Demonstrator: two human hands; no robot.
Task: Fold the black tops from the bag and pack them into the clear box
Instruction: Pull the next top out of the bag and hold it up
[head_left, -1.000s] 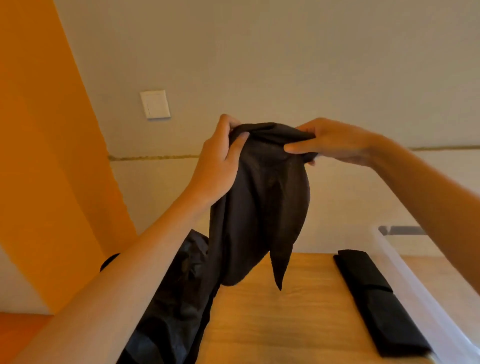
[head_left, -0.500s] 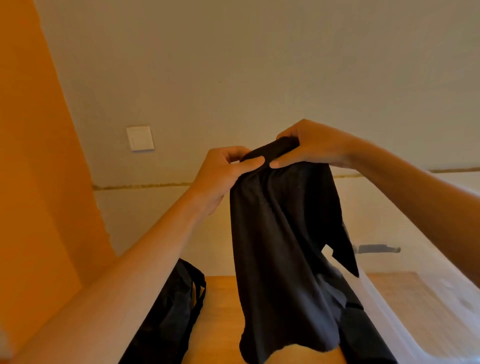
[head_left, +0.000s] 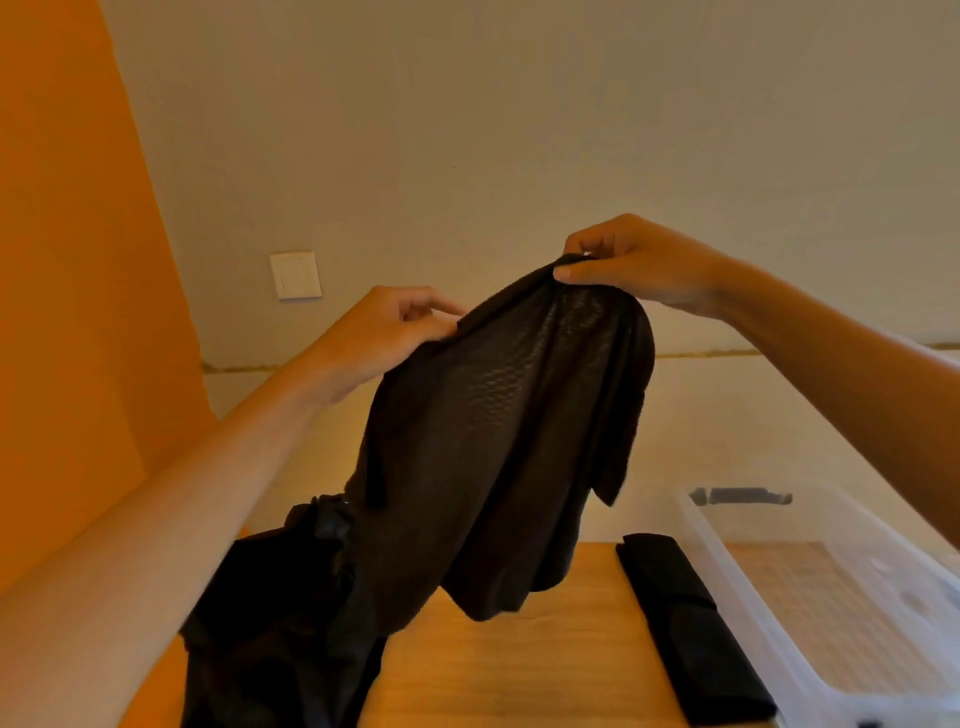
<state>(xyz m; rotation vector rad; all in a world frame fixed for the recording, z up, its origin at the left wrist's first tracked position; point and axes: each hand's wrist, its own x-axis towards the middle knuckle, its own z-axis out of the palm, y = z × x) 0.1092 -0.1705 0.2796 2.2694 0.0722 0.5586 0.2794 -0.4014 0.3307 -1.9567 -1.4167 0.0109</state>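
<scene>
— Left of the box (head_left: 737, 587), what hangs in the air?
— One black top (head_left: 493, 441), held up higher than the box's rim. It is bunched, and its loose end droops toward the counter (head_left: 519, 670); from this angle I cannot tell whether it touches the wood.
— Who has it?
— Both hands. The left hand (head_left: 384, 332) pinches the cloth's upper edge between thumb and fingers, on the side away from the box. The right hand (head_left: 634, 265) pinches the same edge, thumb under curled fingers, nearer the box and a little higher.
— And the bag?
— The bag (head_left: 280, 613) slumps on the counter well left of the box, black and crumpled. The hanging top overlaps it, so I cannot tell if they touch.
— Anything folded?
— A folded top (head_left: 685, 629) lies flat on the counter just beside the box's left wall, outside it, its long side running along that wall. Touching or not, I cannot tell.
— The box itself?
— Clear plastic, open-topped, standing on the counter; wood grain shows through its floor. A dark latch (head_left: 743, 496) sits at its far end.
— Beyond?
— A pale wall (head_left: 519, 130) with a white switch (head_left: 295, 275), well left of the box and higher.
</scene>
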